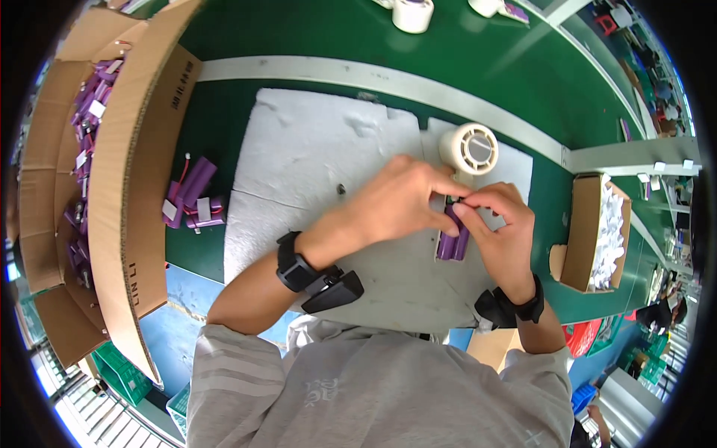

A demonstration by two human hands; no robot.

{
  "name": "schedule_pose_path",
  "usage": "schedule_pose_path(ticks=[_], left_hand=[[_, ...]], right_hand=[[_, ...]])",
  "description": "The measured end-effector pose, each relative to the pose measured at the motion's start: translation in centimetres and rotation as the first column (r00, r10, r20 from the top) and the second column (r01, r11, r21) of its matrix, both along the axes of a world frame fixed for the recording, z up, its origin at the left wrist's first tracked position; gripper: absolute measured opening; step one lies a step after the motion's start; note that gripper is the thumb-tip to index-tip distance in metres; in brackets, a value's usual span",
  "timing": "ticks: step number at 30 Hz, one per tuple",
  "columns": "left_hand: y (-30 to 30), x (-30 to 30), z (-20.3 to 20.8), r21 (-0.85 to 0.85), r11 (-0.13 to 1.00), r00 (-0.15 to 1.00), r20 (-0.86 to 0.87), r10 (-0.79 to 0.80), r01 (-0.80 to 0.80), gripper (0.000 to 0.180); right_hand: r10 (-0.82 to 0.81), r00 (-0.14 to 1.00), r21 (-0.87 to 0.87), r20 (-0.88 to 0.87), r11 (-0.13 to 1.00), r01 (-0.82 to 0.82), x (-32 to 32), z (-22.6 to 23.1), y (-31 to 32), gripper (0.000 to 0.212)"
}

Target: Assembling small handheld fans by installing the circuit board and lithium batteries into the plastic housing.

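A cream handheld fan with a round grille lies on white foam sheeting, its head pointing away from me. In its handle sits a purple battery pack of two cylinders side by side. My left hand comes over from the left, its fingers closed at the upper end of the pack, just below the fan head. From the right, my right hand pinches thumb and forefinger together at the same spot. Whatever small part lies between the fingertips is hidden.
Several purple battery packs with wires lie left of the foam, beside a big cardboard box holding more. A small cardboard box of white pieces stands right. A small dark piece rests on the foam. Another fan lies at the far edge.
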State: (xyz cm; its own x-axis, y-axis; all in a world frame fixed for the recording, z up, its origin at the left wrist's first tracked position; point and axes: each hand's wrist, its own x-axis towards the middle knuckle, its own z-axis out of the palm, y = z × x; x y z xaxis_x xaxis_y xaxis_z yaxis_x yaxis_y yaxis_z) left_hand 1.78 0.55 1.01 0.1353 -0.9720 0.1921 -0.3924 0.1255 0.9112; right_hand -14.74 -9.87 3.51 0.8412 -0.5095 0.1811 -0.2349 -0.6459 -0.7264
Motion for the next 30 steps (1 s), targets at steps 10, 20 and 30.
schedule_pose_path(ticks=[10, 20, 30], left_hand=[[0.1, 0.5, -0.5, 0.085, 0.996, 1.000, 0.011, -0.028, 0.027, 0.044], [-0.4, 2.2, -0.4, -0.101, 0.944, 0.942, 0.091, 0.323, -0.314, 0.045], [10.1, 8.5, 3.9, 0.050, 0.517, 0.376, 0.745, 0.551, -0.855, 0.042]], right_hand=[[0.138, 0.979, -0.306, -0.153, 0.935, -0.180, -2.1, 0.7, 2.2, 0.047], [-0.247, 0.968, -0.585, -0.048, 0.792, 0.173, 1.0, -1.2, -6.2, 0.056], [0.091, 0.996, -0.068, 0.013, 0.994, -0.089, -0.3, -1.8, -4.3, 0.034]])
